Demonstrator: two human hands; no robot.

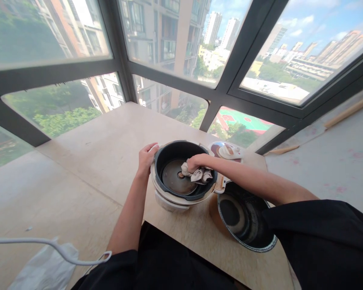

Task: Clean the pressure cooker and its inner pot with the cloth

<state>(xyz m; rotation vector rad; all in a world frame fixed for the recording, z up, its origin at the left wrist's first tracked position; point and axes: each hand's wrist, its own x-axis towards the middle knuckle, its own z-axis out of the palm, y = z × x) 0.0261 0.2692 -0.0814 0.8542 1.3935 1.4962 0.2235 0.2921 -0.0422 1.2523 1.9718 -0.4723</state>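
Note:
A rice cooker body (pixel 169 197) with a dark inner well stands on a wooden table (pixel 109 153). My left hand (pixel 147 158) grips its left rim, fingers curled over the edge. Inside the well, my right hand (pixel 194 163) is closed on a crumpled light cloth (pixel 199 175) pressed near the round heating plate (pixel 175 177). The cooker's open lid (pixel 228 150) sits behind it at the right.
A dark inner pot (pixel 245 219) stands to the right of the cooker near the table's front edge. A white cable (pixel 48 243) and a white plastic bag (pixel 45 268) lie at the lower left. Large windows (pixel 169 40) surround the table.

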